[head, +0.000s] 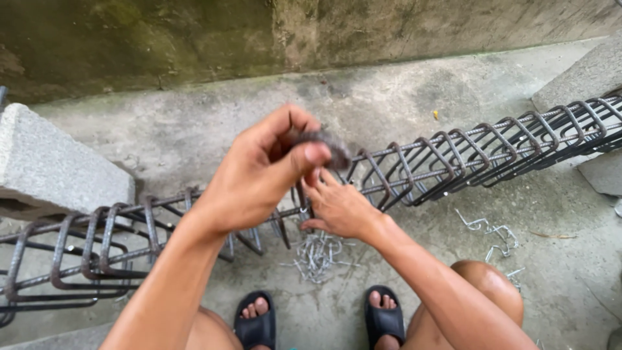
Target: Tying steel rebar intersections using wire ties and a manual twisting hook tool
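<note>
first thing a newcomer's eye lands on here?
Probably the left hand, raised at centre frame and pinching a small dark blurred object between thumb and fingers. Just below it, the right hand reaches into the long rebar cage, which runs across the frame and rests on concrete blocks. Loose cut wire ties lie on the ground beside the black sandals.

- Small dark blurry tool [324, 144], pinched in left hand [259, 175], raised above cage.
- Long rusty rebar cage [453, 159], lying sideways across concrete blocks, touched by right hand [337, 207].
</note>
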